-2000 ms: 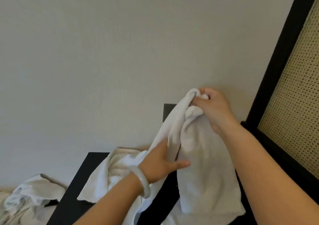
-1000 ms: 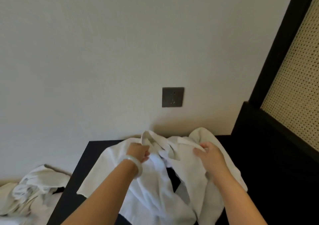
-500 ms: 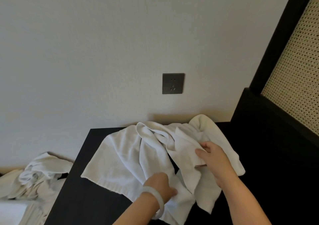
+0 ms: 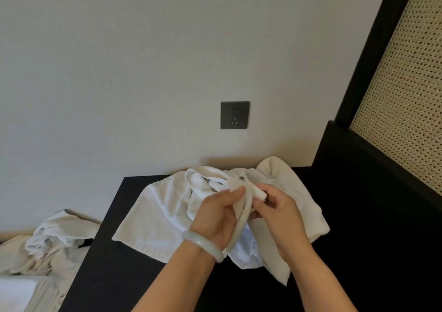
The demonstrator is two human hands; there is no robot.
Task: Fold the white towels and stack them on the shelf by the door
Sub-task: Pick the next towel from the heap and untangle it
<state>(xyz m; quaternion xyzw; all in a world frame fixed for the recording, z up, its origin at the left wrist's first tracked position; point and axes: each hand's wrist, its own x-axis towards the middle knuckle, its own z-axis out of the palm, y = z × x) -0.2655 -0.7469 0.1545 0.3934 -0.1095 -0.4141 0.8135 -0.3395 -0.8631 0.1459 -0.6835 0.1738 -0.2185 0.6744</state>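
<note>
A crumpled white towel (image 4: 162, 213) lies spread on a black tabletop (image 4: 114, 275) against the wall. Above its middle, my left hand (image 4: 217, 216), with a pale bangle on the wrist, pinches a bunched edge of the towel. My right hand (image 4: 279, 211) pinches the same edge close beside it, the corner sticking up between the two hands. The rest of the towel hangs down and lies rumpled under my wrists.
A heap of more white towels (image 4: 47, 244) lies at the lower left, beyond the table's left edge. A dark wall socket (image 4: 234, 115) sits above the table. A black frame with woven cane panel (image 4: 406, 91) stands at the right.
My left hand rose from the towel's near part and came together with my right hand. Both now pinch one edge, lifted a little above the table.
</note>
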